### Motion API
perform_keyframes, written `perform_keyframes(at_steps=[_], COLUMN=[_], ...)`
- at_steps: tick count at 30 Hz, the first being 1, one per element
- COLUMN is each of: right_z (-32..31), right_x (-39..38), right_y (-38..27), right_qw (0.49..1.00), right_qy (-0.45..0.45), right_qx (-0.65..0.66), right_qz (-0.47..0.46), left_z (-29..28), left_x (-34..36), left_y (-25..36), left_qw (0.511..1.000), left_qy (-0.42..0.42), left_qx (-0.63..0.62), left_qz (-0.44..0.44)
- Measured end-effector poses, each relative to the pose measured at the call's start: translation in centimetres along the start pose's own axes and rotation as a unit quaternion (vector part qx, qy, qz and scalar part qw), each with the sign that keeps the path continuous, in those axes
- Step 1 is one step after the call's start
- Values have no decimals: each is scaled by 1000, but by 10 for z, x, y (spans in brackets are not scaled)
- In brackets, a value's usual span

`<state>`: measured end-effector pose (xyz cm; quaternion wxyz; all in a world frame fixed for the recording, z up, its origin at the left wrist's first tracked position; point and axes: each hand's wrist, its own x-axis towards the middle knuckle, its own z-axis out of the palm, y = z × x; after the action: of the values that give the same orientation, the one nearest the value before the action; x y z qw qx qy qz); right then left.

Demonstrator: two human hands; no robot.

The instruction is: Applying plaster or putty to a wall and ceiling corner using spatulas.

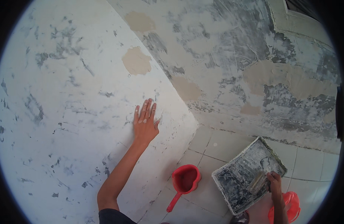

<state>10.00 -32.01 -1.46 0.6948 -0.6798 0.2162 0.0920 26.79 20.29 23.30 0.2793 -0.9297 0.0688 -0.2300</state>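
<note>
The right hand point(274, 183) is closed around the handle of a putty knife point(258, 182), its fingers wrapped tight with no gap visible; the broad blade extends up and to the left of the fingers and rests in the putty tray point(222, 183), a shallow rectangular tray smeared grey and white that sits on the tiled floor point(217, 149). The knife appears light and stiff, with a thin blade likely to flex a little under load; wet compound on the blade would make it slippery, so the handle is the proper place to hold it, as is done here. The tray looks rigid but messy, best lifted by its rim. The left hand point(145, 121) is spread flat, fingers extended and slightly fanned, palm pressed to the white skimmed wall point(67, 112); it holds nothing. The left arm reaches upward, elbow bent low; the right forearm comes up from the lower edge, wrist straight. A red scoop point(185, 181) with a long handle lies on the floor between the two hands, just left of the tray. A red plastic item point(291, 209) lies below the right fingers, partly hidden.
</note>
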Motion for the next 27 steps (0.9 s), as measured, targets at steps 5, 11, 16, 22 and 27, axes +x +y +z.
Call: perform_keyframes(at_steps=[5,11,16,22,27], right_z=[19,35,75,129,211], right_x=[6,2,14,8,23], right_y=[-7,-24,-53,-103,-234], right_qw=[1000,998,982,959,903], right_qy=[-24,-54,-151,-206,-181], right_qx=[-3,20,-30,-74,-130], right_qz=[0,-11,-111,-182,-367], left_z=[-90,-104,-74,-42,-67], left_x=[6,2,51,91,-38], left_y=[-74,-94,-58,-42,-1], left_qw=[993,995,997,992,975], left_qy=[84,48,56,109,-67], left_qx=[67,86,40,12,-153], left_qz=[-45,-1,37,56,146])
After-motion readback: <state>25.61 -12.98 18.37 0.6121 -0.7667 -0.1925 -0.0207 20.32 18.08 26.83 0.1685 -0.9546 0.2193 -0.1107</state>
